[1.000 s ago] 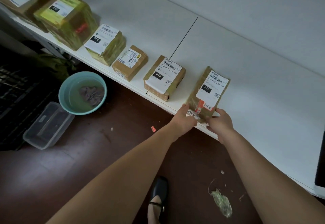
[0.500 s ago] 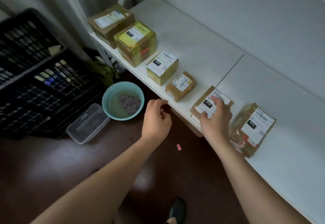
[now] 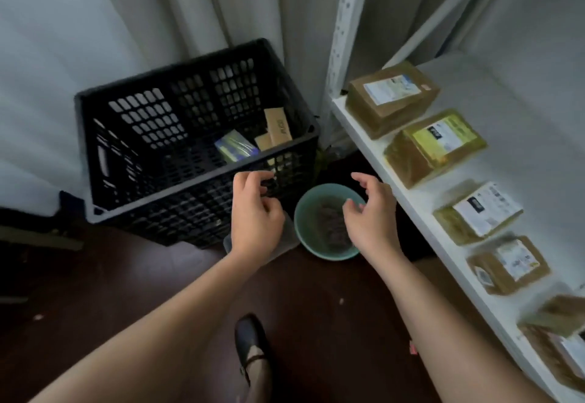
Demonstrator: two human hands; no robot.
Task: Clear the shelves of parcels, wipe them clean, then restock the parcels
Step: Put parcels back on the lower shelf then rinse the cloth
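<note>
A: Parcels line the front edge of the white shelf [image 3: 373, 162] from 2 o'clock down to 4 o'clock; the brown cardboard parcel [image 3: 391, 98] sits farthest up, then the yellow-taped parcel [image 3: 435, 146], then the white-labelled parcel [image 3: 478, 212], then the small brown parcel [image 3: 508, 265]; more lie at the lower right corner, blurred.

B: And the hands?

A: Both empty, as far as the view shows; the left hand [image 3: 254, 216] hovers near centre with fingers loosely curled, just in front of the black plastic crate [image 3: 152, 92]; the right hand [image 3: 370, 216] hovers over the teal basin [image 3: 305, 212], fingers relaxed and spread, touching nothing I can make out.

B: What is left in the crate?

A: At 11 o'clock it holds a blue-wrapped packet [image 3: 234, 148] and tan cardboard boxes [image 3: 273, 129]; I cannot tell whether more lie beneath.

B: So how far along?

A: Late, I judge; the shelf surface looks clean and parcels stand spaced in a row, so clearing and wiping seem done and restocking is well under way; the dark cloth [image 3: 330, 222] sits in the basin, set aside; what remains is lifting the last crate items onto the shelf.

B: Anything else about?

A: A clear plastic container [image 3: 285, 244] peeks out beneath the left hand; a black shoe [image 3: 251, 339] at 6 o'clock on the dark floor.
</note>
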